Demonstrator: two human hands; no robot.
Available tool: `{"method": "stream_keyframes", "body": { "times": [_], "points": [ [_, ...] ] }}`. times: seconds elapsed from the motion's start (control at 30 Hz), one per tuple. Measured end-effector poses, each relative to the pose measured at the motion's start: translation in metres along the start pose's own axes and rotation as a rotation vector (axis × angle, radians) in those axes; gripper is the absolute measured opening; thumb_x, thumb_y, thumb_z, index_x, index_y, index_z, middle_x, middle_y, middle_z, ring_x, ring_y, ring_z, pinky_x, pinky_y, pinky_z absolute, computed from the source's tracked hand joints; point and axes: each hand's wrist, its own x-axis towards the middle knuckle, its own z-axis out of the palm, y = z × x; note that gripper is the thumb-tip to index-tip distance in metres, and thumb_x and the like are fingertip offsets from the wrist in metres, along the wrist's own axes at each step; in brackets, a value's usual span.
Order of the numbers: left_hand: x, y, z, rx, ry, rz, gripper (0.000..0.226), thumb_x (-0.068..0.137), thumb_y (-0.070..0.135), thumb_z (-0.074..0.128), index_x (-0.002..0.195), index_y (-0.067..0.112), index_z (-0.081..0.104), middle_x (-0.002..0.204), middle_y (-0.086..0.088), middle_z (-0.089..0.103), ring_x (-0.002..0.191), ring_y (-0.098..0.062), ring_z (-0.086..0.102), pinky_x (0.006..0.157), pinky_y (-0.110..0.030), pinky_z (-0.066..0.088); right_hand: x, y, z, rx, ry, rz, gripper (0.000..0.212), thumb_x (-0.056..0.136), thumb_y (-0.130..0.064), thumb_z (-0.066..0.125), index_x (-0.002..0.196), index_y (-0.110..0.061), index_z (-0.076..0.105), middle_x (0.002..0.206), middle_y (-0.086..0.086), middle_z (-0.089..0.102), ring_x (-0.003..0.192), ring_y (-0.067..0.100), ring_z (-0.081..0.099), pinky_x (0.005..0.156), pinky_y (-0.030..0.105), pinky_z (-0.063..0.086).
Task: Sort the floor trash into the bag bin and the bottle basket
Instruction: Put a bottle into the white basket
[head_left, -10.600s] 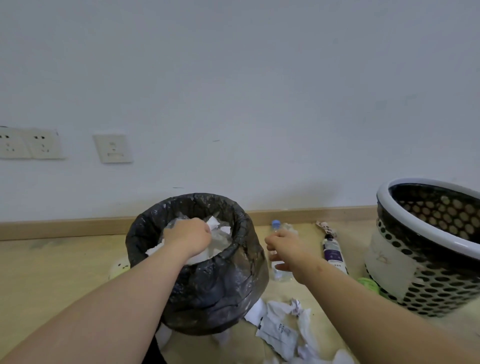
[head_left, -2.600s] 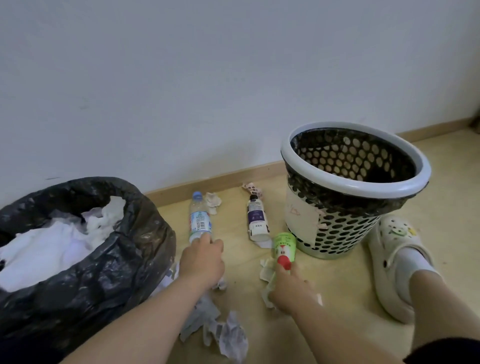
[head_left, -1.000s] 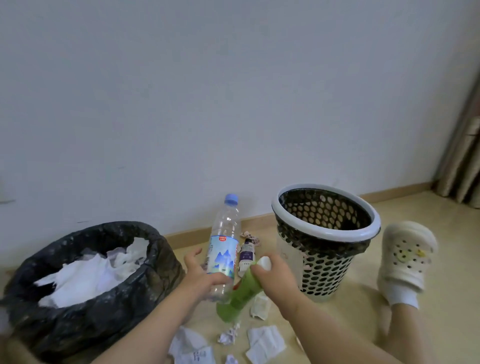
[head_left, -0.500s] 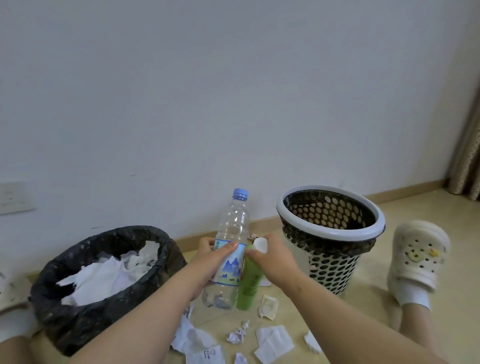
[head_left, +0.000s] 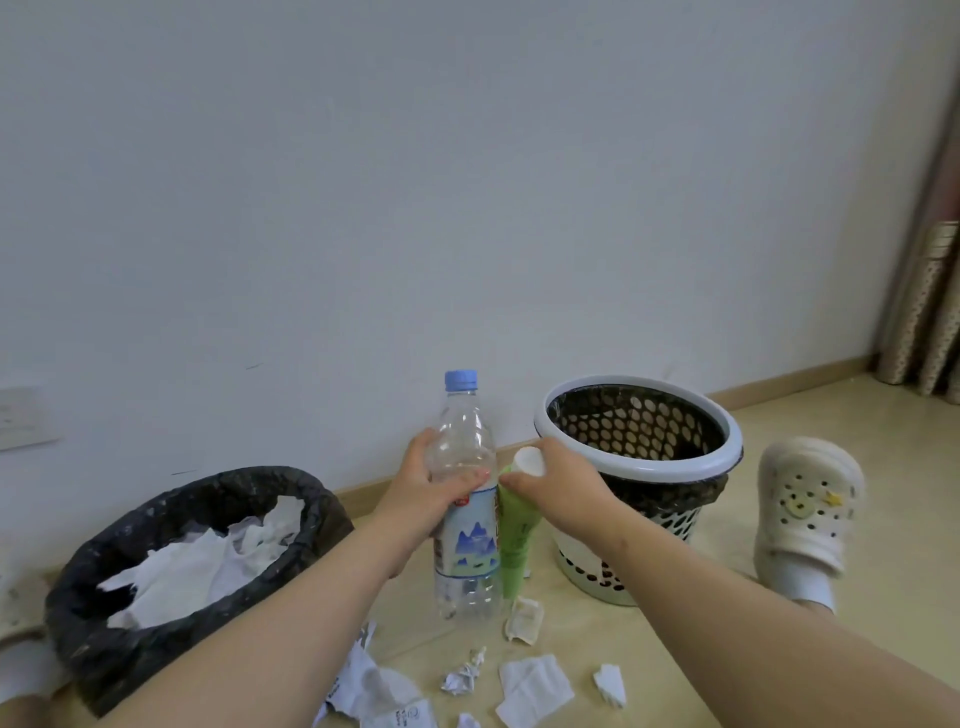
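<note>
While left grip (head_left: 421, 499) holds a clear blue-capped bottle (head_left: 467, 551), right grip (head_left: 561, 488) holds green bottle (head_left: 514, 545).

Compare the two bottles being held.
The clear bottle is see-through with a blue cap; the green bottle is opaque with a white cap. The clear bottle is taller than the green bottle. The left hand grips the clear bottle, the right hand the green bottle. Both are held cap-up.

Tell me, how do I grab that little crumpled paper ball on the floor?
Pinch the paper ball by its two sides, coming straight down from above. It is small and lumpy, lying loose on the floor with bare space around it.
</note>
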Motion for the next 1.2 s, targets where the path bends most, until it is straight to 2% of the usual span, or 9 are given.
{"method": "stream_keyframes", "body": {
  "times": [0.1, 0.2, 0.3, 0.53, 0.7, 0.87, 0.93, 1.03, 1.2],
  "points": [
    [0.002, 0.013, 0.009, 0.025, 0.055, 0.083, 0.065, 0.073, 0.002, 0.074, 0.118, 0.03, 0.035, 0.103, 0.003, 0.058, 0.079, -0.009, 0.059, 0.063, -0.022, 0.046, 0.003, -0.007, -0.017, 0.008, 0.042, -0.027, 0.047, 0.088, -0.037, 0.058, 0.127, -0.014, 0.043, 0.11, 0.003, 0.055, 0.097, 0.018, 0.054, 0.071, 0.027, 0.047],
    [0.005, 0.022, 0.02, 0.121, 0.057, 0.118, 0.071, 0.068, 0.002, 0.073, 0.115, 0.033, 0.03, 0.12, 0.002, 0.051, 0.096, -0.019, 0.058, 0.072, -0.026, 0.05, 0.006, -0.012, -0.033, 0.028, 0.099, -0.034, 0.044, 0.089, -0.037, 0.055, 0.124, -0.014, 0.043, 0.104, 0.001, 0.052, 0.089, 0.017, 0.052, 0.059, 0.024, 0.04],
    [0.007, 0.038, 0.032, 0.232, 0.059, 0.171, 0.088, 0.065, 0.014, 0.077, 0.132, 0.037, 0.025, 0.121, 0.006, 0.047, 0.107, -0.022, 0.056, 0.093, -0.035, 0.049, 0.009, -0.015, -0.048, 0.067, 0.181, -0.046, 0.042, 0.09, -0.037, 0.054, 0.123, -0.015, 0.042, 0.105, 0.002, 0.052, 0.089, 0.019, 0.052, 0.07, 0.029, 0.044],
    [0.039, 0.085, 0.077, 0.268, 0.201, 0.388, 0.071, 0.073, 0.009, 0.071, 0.129, 0.027, 0.031, 0.114, 0.01, 0.045, 0.097, -0.015, 0.051, 0.076, -0.023, 0.038, 0.028, -0.016, -0.084, 0.184, 0.414, -0.138, 0.045, 0.091, -0.034, 0.055, 0.13, -0.018, 0.038, 0.103, -0.004, 0.049, 0.097, 0.019, 0.051, 0.084, 0.036, 0.047],
    [0.071, 0.104, 0.115, 0.149, 0.062, 0.439, 0.083, 0.077, 0.026, 0.074, 0.141, 0.03, 0.022, 0.118, 0.004, 0.041, 0.111, -0.014, 0.046, 0.098, -0.033, 0.042, 0.058, -0.006, -0.112, 0.229, 0.517, -0.161, 0.044, 0.092, -0.032, 0.055, 0.13, -0.019, 0.038, 0.104, -0.003, 0.05, 0.094, 0.015, 0.049, 0.078, 0.027, 0.038],
    [0.112, 0.115, 0.149, 0.146, 0.07, 0.546, 0.072, 0.08, 0.022, 0.072, 0.139, 0.025, 0.03, 0.117, 0.006, 0.039, 0.111, -0.006, 0.038, 0.093, -0.023, 0.031, 0.088, 0.018, -0.132, 0.268, 0.635, -0.16, 0.045, 0.092, -0.035, 0.054, 0.13, -0.018, 0.038, 0.105, -0.005, 0.051, 0.096, 0.015, 0.052, 0.08, 0.028, 0.042],
    [0.129, 0.11, 0.163, 0.127, 0.129, 0.563, 0.071, 0.08, 0.022, 0.072, 0.138, 0.023, 0.031, 0.12, 0.005, 0.044, 0.116, -0.011, 0.044, 0.099, -0.029, 0.036, 0.1, 0.034, -0.136, 0.214, 0.674, -0.143, 0.045, 0.091, -0.036, 0.055, 0.129, -0.019, 0.039, 0.11, -0.002, 0.054, 0.103, 0.018, 0.053, 0.088, 0.034, 0.046],
    [0.149, 0.083, 0.181, 0.232, 0.135, 0.523, 0.069, 0.081, 0.031, 0.069, 0.139, 0.019, 0.033, 0.131, -0.002, 0.05, 0.122, -0.022, 0.047, 0.105, -0.044, 0.038, 0.112, 0.064, -0.135, 0.137, 0.674, -0.059, 0.046, 0.09, -0.035, 0.056, 0.129, -0.018, 0.039, 0.118, 0.003, 0.055, 0.108, 0.021, 0.052, 0.093, 0.04, 0.047],
    [0.162, 0.02, 0.193, 0.356, 0.011, 0.312, 0.046, 0.085, 0.021, 0.064, 0.125, 0.021, 0.041, 0.124, 0.0, 0.053, 0.113, -0.019, 0.051, 0.1, -0.035, 0.042, 0.122, 0.115, -0.122, -0.07, 0.454, 0.166, 0.045, 0.092, -0.035, 0.054, 0.129, -0.019, 0.034, 0.117, 0.004, 0.057, 0.104, 0.023, 0.057, 0.083, 0.037, 0.05]
  ]
}}
